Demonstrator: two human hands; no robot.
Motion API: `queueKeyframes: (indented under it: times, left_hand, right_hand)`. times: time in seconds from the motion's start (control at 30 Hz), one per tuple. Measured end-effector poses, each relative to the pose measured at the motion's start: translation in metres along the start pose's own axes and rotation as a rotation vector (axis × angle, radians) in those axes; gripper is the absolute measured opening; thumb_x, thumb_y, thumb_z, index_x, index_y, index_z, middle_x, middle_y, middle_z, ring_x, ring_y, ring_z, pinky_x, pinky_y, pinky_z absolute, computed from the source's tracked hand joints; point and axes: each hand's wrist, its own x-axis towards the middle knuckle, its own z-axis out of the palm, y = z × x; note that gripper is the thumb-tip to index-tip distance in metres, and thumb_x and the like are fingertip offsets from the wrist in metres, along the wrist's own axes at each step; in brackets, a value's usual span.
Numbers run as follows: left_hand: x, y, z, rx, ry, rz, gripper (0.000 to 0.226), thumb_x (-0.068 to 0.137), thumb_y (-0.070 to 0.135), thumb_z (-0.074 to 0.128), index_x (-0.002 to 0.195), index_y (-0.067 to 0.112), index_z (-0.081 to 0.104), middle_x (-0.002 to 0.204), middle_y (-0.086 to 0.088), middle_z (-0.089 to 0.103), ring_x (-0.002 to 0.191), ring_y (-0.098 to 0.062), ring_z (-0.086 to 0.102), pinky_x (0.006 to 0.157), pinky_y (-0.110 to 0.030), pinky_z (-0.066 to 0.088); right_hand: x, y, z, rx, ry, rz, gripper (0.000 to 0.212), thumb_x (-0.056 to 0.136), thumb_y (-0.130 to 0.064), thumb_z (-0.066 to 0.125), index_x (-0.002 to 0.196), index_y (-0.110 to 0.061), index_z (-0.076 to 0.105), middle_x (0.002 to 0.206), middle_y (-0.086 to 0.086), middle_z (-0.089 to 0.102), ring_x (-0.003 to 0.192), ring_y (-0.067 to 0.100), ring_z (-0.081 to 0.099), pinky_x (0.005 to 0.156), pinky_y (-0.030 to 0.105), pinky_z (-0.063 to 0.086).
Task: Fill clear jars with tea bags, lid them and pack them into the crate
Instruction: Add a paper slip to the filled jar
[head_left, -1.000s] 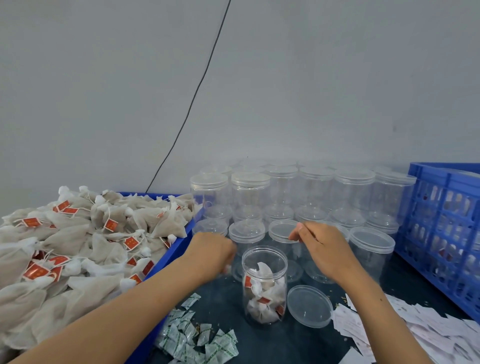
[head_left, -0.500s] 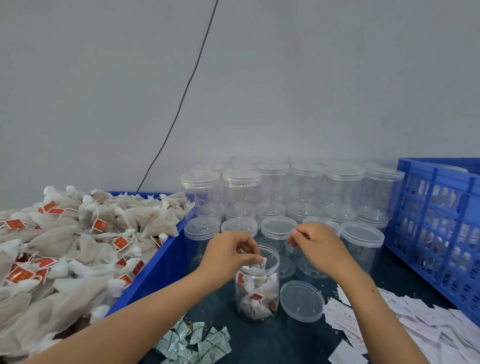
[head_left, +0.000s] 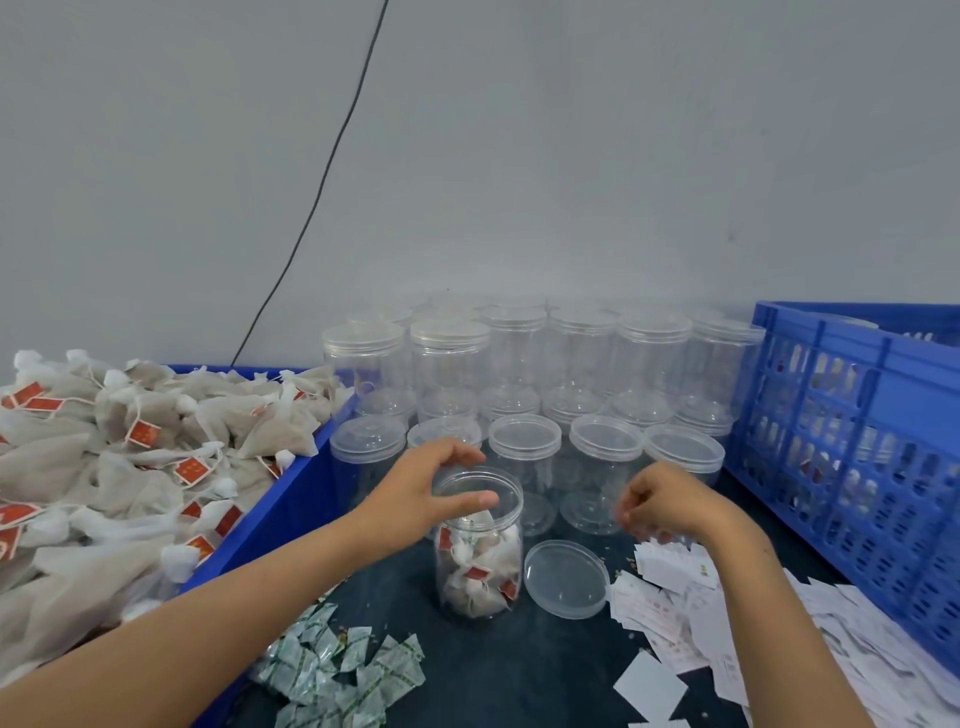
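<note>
A plain grey wall (head_left: 571, 156) fills the upper half of the frame. A thin black cable (head_left: 332, 171) is seen running down it diagonally from the top centre toward the middle left. A dark tabletop (head_left: 498, 670) occupies the lower centre. Small green-and-white sachets (head_left: 337, 670) are heaped at the bottom centre-left. White paper slips (head_left: 691, 618) are scattered across the lower right of the frame.
</note>
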Motion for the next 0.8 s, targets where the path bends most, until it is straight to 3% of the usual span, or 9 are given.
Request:
queueKeyframes:
  times: [0.07, 0.17, 0.27, 0.4, 0.57, 0.73, 0.8]
  left_hand:
    - [-0.002, -0.003, 0.004, -0.022, -0.104, -0.074, 0.078, 0.063, 0.058, 0.069, 0.131, 0.032, 0.041, 0.136, 0.013, 0.044, 0.127, -0.002, 0.042, 0.106, -0.022, 0.035]
    - [-0.003, -0.009, 0.01, -0.044, -0.194, -0.12, 0.1, 0.06, 0.053, 0.081, 0.141, 0.033, 0.025, 0.143, 0.012, 0.036, 0.132, -0.007, 0.038, 0.109, -0.025, 0.033]
    - [-0.002, -0.013, 0.013, -0.017, -0.174, -0.11, 0.1, 0.064, 0.036, 0.088, 0.14, 0.036, 0.022, 0.141, 0.011, 0.037, 0.129, -0.004, 0.04, 0.101, -0.019, 0.035]
    - [-0.002, -0.014, 0.014, -0.003, -0.159, -0.104, 0.098, 0.067, 0.031, 0.088, 0.139, 0.035, 0.022, 0.143, 0.007, 0.039, 0.129, -0.005, 0.041, 0.101, -0.02, 0.036]
    - [-0.004, -0.011, 0.014, -0.066, -0.137, -0.132, 0.111, 0.065, 0.024, 0.089, 0.144, 0.036, 0.012, 0.149, 0.001, 0.035, 0.13, -0.009, 0.042, 0.109, -0.029, 0.039]
    - [-0.004, -0.012, 0.016, -0.142, -0.124, -0.204, 0.119, 0.063, 0.02, 0.09, 0.143, 0.041, 0.004, 0.144, -0.004, 0.045, 0.122, -0.009, 0.046, 0.099, -0.026, 0.047]
    - [-0.004, -0.012, 0.016, -0.144, -0.123, -0.218, 0.118, 0.063, 0.022, 0.09, 0.143, 0.041, 0.004, 0.143, -0.002, 0.046, 0.121, -0.008, 0.046, 0.096, -0.022, 0.043]
  right_hand:
    - [0.0, 0.001, 0.004, -0.077, -0.082, 0.076, 0.016, 0.086, 0.002, 0.06, 0.093, -0.007, 0.071, 0.096, 0.007, 0.071, 0.082, 0.015, 0.067, 0.066, 0.023, 0.054]
    - [0.0, 0.002, 0.011, -0.214, -0.203, 0.175, 0.022, 0.085, -0.002, 0.065, 0.106, -0.005, 0.069, 0.109, 0.01, 0.071, 0.094, 0.016, 0.069, 0.085, 0.03, 0.056]
    - [0.002, 0.004, 0.02, -0.333, -0.282, 0.222, 0.039, 0.081, -0.016, 0.075, 0.118, -0.007, 0.064, 0.114, 0.007, 0.069, 0.102, 0.019, 0.067, 0.092, 0.034, 0.054]
    - [0.004, 0.003, 0.03, -0.465, -0.318, 0.247, 0.058, 0.078, -0.024, 0.078, 0.129, -0.007, 0.056, 0.127, 0.009, 0.061, 0.111, 0.027, 0.062, 0.093, 0.037, 0.052]
    - [0.006, 0.004, 0.032, -0.46, -0.312, 0.244, 0.052, 0.082, -0.019, 0.074, 0.129, -0.006, 0.056, 0.126, 0.01, 0.062, 0.111, 0.025, 0.063, 0.095, 0.035, 0.052]
    - [0.011, 0.007, 0.02, -0.356, -0.264, 0.213, 0.028, 0.082, -0.016, 0.074, 0.106, -0.007, 0.064, 0.111, 0.007, 0.07, 0.1, 0.018, 0.068, 0.092, 0.033, 0.054]
    - [0.01, 0.007, 0.022, -0.413, -0.305, 0.212, 0.043, 0.078, -0.026, 0.078, 0.115, -0.009, 0.063, 0.115, 0.004, 0.069, 0.103, 0.019, 0.067, 0.093, 0.034, 0.053]
